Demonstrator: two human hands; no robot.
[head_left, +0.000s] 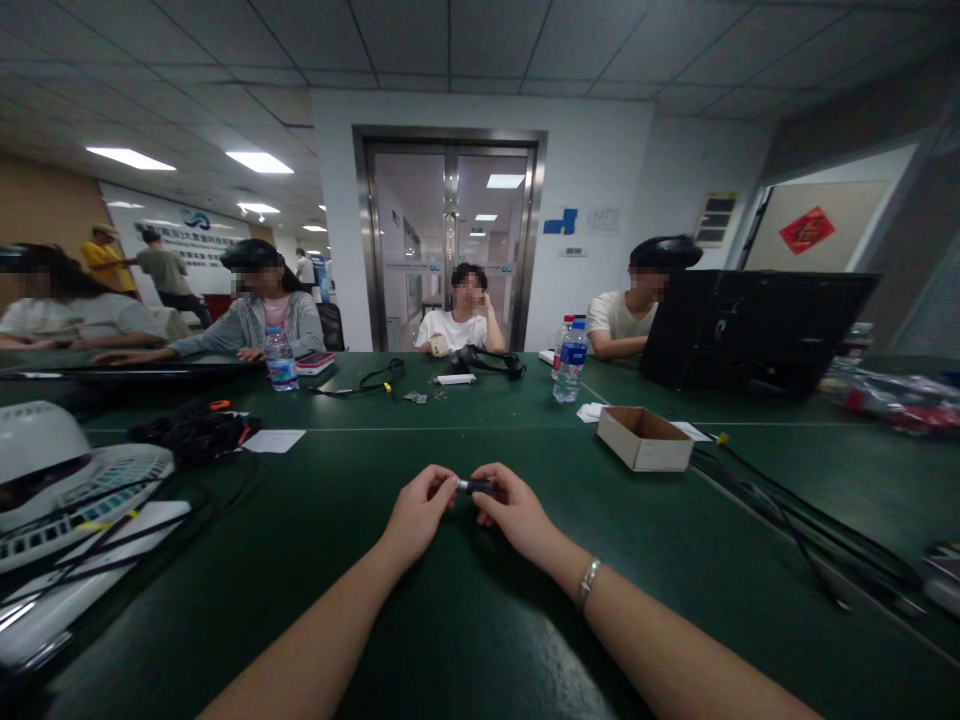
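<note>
Gripping the dark end of a small cylinder (481, 487), the right hand (519, 502) has thumb and fingers clamped around it, while the left hand (420, 507) pinches the silver tip between thumb and forefinger. The cylinder lies nearly level, its long axis running crosswise, about parallel to the far edge of the green table (480, 590), with the silver tip pointing left. Both hands are curled inward, knuckles forward, and the forearms spread apart toward the near side; whether any finger rests on the tabletop I cannot tell. A silver bracelet (589, 582) circles the right wrist. Beyond the hands, a seam crosses the table, and past it a black headset-like device (491, 362) lies near the far edge, before a seated person (456, 328). Right of the hands, an open cardboard box (660, 459) straddles the seam, standing between the right hand and a black monitor (757, 330); black cables (795, 510) trail from beside it toward the near right. Toward the left side are a white paper (275, 441), a black tangle (191, 432) and a white grilled appliance (45, 450).
</note>
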